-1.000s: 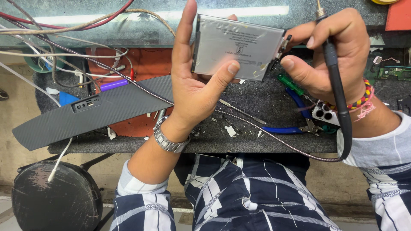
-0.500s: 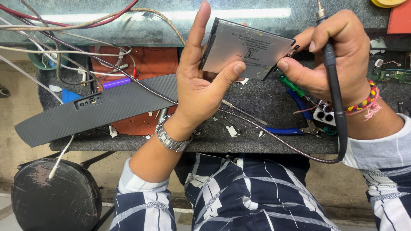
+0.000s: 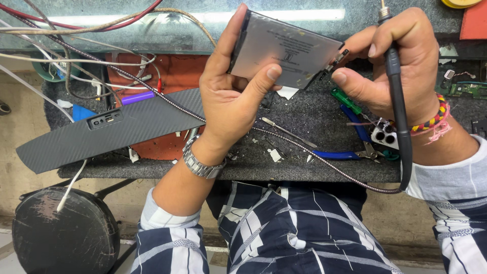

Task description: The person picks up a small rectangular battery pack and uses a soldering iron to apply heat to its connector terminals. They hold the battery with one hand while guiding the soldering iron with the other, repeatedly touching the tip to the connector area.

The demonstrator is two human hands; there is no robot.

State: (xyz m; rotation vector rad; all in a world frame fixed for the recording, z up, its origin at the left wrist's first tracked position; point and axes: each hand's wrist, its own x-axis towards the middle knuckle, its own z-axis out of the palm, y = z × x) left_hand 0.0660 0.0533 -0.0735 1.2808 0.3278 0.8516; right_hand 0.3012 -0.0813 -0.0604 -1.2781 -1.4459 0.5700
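Grey flat battery pack (image 3: 289,50) gripped upright in left hand (image 3: 228,96); right hand (image 3: 390,66) clasps soldering iron (image 3: 398,101), pinching its connector tab (image 3: 337,60), tip not yet applied.

Dull grey metal plate (image 3: 289,50), matt carbon-weave panel (image 3: 116,127), steel watch (image 3: 200,162)

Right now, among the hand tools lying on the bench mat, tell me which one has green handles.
The green-handled tool lying just below the right hand, its handle poking out from under the fingers. The pliers beside it have blue handles, and the thin pick is bare metal.
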